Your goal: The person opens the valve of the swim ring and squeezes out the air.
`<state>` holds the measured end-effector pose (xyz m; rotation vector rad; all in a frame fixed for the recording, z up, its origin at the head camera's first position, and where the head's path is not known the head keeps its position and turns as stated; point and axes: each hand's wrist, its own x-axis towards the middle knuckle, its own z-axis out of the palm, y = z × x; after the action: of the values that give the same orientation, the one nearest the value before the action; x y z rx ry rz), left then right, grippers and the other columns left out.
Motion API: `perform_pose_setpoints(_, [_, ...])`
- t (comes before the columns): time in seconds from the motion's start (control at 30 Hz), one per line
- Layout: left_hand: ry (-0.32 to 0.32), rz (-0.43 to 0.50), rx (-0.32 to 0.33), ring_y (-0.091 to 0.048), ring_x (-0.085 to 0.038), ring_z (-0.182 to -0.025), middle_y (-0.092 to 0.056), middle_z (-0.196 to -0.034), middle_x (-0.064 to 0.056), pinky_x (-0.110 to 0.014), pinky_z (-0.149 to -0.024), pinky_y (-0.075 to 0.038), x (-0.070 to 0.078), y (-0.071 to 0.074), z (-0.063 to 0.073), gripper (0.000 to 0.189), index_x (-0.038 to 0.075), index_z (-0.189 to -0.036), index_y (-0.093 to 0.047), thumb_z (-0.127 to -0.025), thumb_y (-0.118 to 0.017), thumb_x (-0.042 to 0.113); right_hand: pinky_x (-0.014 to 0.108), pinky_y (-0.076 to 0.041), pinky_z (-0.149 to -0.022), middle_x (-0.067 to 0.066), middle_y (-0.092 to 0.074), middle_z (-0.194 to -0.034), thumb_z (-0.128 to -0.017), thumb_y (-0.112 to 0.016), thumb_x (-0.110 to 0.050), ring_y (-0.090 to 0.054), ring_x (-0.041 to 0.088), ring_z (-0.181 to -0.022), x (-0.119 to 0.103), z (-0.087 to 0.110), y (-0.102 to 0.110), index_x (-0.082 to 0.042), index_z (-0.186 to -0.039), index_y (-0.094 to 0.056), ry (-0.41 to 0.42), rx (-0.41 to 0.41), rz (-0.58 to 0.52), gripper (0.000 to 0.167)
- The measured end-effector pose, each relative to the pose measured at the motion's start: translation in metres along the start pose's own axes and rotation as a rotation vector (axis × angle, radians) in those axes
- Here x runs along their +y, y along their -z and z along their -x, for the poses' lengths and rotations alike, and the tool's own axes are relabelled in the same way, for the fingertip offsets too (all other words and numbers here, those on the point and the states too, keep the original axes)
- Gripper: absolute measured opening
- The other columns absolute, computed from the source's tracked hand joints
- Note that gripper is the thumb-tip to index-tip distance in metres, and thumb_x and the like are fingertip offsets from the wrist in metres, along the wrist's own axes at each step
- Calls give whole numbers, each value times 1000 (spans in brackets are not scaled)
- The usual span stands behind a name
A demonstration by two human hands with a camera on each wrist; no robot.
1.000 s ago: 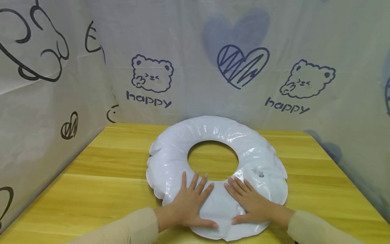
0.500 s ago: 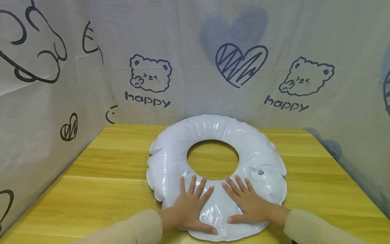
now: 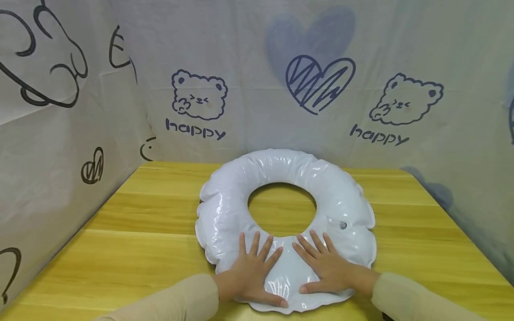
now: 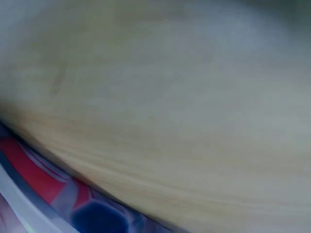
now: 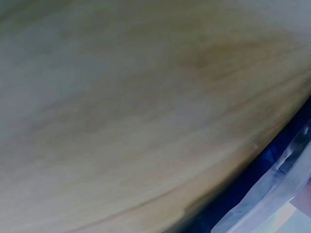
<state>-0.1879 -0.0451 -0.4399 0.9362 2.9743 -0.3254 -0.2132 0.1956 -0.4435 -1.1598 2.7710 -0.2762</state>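
Observation:
A white inflatable swim ring [image 3: 229,187], shiny and creased along its seams, lies flat on the table in the head view. My left hand [image 3: 252,272] presses on its near left part with fingers spread and thumb pointing right. On the near right part, my right hand [image 3: 329,269] presses the same way, its thumb pointing left. Between the hands the vinyl looks flattened, while the far side bulges. A small clear valve [image 3: 343,225] sits on the ring's right side. Both wrist views show only blurred wood-toned surface, with no fingers visible.
The yellow wood-grain table [image 3: 152,249] extends on both sides of the ring. A pale curtain [image 3: 257,102] printed with bears and hearts hangs close behind the table's far edge, and another printed cloth [image 3: 48,147] stands along the left.
Both hands stay spread on the ring, having slid slightly toward the near edge since the first frame. The ring's far side looks fuller and its creases have shifted.

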Motion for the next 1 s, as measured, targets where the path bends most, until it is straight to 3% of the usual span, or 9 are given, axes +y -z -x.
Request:
perform_pose_setpoints(0.33, [-18, 99, -14, -12, -45, -140, -16, -155, -14, -72, -102, -9, -5, 1, -1, 104, 23, -149, -18, -69, -35, 88, 70, -4, -104, 20, -18, -153, -82, -53, -62, -6, 51, -138, -1, -3, 7, -6, -147, -23, 25, 3, -3, 90])
perform_pose_setpoints(0.5, [-83, 147, 38, -10, -47, -140, -15, -155, -17, -72, -102, -7, -11, -4, 2, 98, 18, -150, -17, -77, -35, 81, 69, -3, -105, 19, -16, -154, -82, -52, -64, -5, 50, -139, -2, -2, 6, -7, -147, -22, 16, -2, 8, 92])
perform_pose_setpoints(0.67, [-147, 24, 161, -11, -43, -141, -16, -155, -17, -68, -106, -8, -26, -6, 11, 96, 18, -149, -19, -77, -32, 81, 69, -4, -105, 19, -15, -154, -82, -51, -65, -4, 50, -139, -2, 1, 5, -8, -148, -21, 24, -1, 24, 92])
perform_pose_setpoints(0.8, [-128, -105, 265, -18, -43, -140, -23, -152, -20, -67, -106, -13, -44, -1, 18, 98, 19, -147, -27, -74, -33, 84, 68, -8, -104, 20, -19, -153, -81, -51, -67, -9, 50, -138, -1, 3, 7, -9, -147, -24, 49, 32, 60, 92])
perform_pose_setpoints(0.87, [-113, -137, 290, -21, -44, -139, -25, -151, -21, -68, -105, -15, -53, 3, 20, 100, 18, -146, -30, -72, -35, 85, 67, -9, -104, 20, -20, -153, -80, -51, -68, -10, 50, -138, 0, 4, 8, -9, -147, -24, 59, 43, 64, 92])
perform_pose_setpoints(1.0, [-121, -141, 278, -19, -45, -139, -23, -151, -22, -69, -104, -14, -62, 6, 20, 102, 17, -146, -29, -71, -38, 85, 67, -9, -104, 21, -20, -153, -80, -51, -68, -9, 50, -138, 3, 6, 10, -10, -147, -24, 67, 45, 48, 93])
